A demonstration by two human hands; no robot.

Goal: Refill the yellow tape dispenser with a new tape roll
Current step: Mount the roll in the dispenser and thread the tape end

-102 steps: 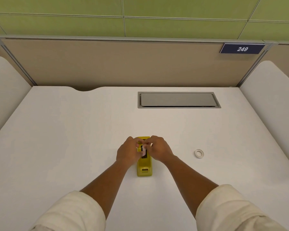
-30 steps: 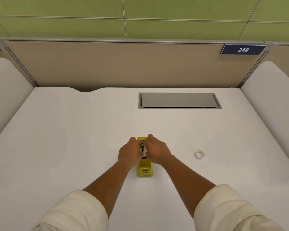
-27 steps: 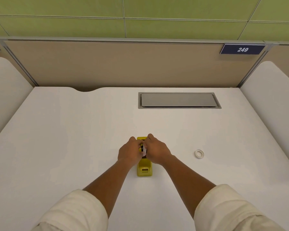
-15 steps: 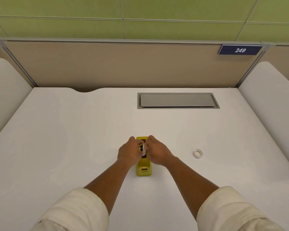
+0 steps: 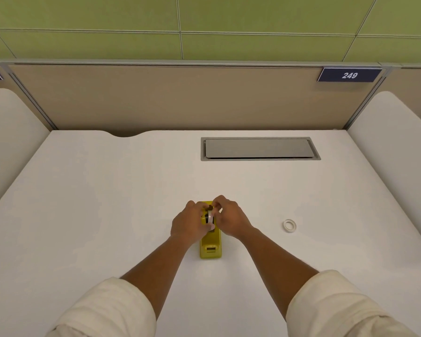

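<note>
holding a tape roll [image 5: 209, 217] upright between both hands, the person is working right over the yellow dispenser [image 5: 210, 246], which is standing on the desk [image 5: 107, 190] w/ its cutter end toward the body. left hand [image 5: 188, 222] is curling around the left side of the roll, fingers bent on it; right hand [image 5: 229, 220] is pinching the roll from the right, thumb and index closed on its edge. so both hands are clamped on the roll, not free. probably two hands are used because the roll is narrow and must go straight down into the slot, axle in line w/ the cradle. i cannot tell if the roll is seated already or resting above the slot, as fingers are hiding the bottom. a second small white ring [image 5: 289, 225] is lying flat on the desk, well apart to the right, maybe the old core, out of the way. behind, a grey cable hatch [image 5: 260, 149] is set in the desk.
</note>
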